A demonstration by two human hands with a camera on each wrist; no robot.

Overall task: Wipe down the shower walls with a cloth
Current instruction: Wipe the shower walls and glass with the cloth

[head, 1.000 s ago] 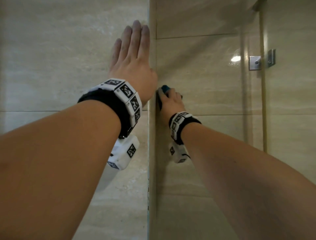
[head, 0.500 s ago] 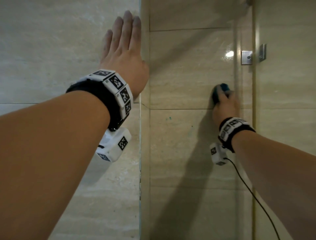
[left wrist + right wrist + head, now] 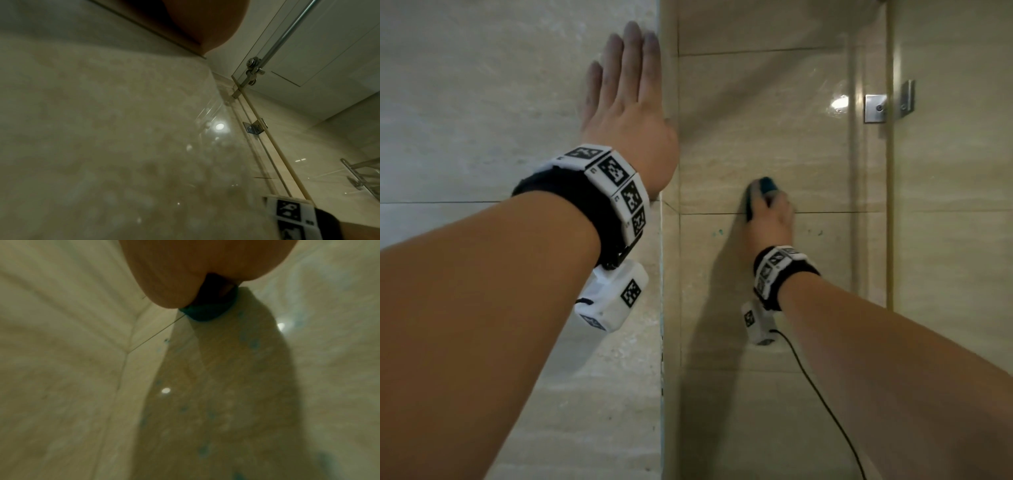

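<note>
- pretty dim warm indoor light overall, head view is the sharpest of the three
- bright glare spot on the wall [image 3: 756, 102] beside the bracket [image 3: 875, 108]
- right hand [image 3: 770, 219] throws a long dark shadow down the tile
- left wrist view soft and hazy up close, lamp reflection in the middle
- right wrist view smeared and blurry, lines bend toward the edges

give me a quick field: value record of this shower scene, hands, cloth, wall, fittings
left hand: left hand flat, fingers straight, resting on the near wall by the corner
right hand: right hand presses the cloth on the far wall
cloth: dark teal cloth, bunched under the fingers, at a tile seam
far wall: beige tile wall, small teal specks below the seam
fittings: metal bracket on the glass panel, to the right
cable: black cable from the right wrist unit
</note>
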